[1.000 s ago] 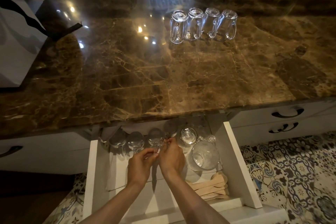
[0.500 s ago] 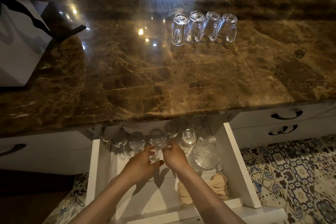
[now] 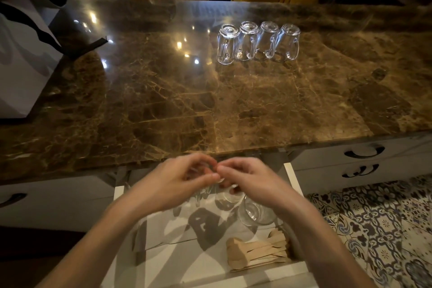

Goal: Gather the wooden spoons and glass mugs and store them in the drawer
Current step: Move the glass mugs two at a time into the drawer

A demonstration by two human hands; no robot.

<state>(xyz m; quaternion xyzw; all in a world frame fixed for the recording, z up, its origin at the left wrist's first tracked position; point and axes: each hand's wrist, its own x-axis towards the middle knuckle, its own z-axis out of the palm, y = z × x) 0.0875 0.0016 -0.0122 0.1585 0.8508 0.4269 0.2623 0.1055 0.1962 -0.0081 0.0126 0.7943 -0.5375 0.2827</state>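
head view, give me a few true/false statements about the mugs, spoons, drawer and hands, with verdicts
1. Four glass mugs stand upside down in a row on the countertop. True.
2. The drawer is shut. False: it is pulled open.
3. The wooden spoons lie on the countertop. False: they lie in the drawer's near right corner.
4. The left hand and the right hand are close together over the drawer. True.

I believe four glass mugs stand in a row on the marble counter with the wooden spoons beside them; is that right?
Not quite: the head view shows the wooden spoons in the open drawer, not beside the four glass mugs on the marble counter.
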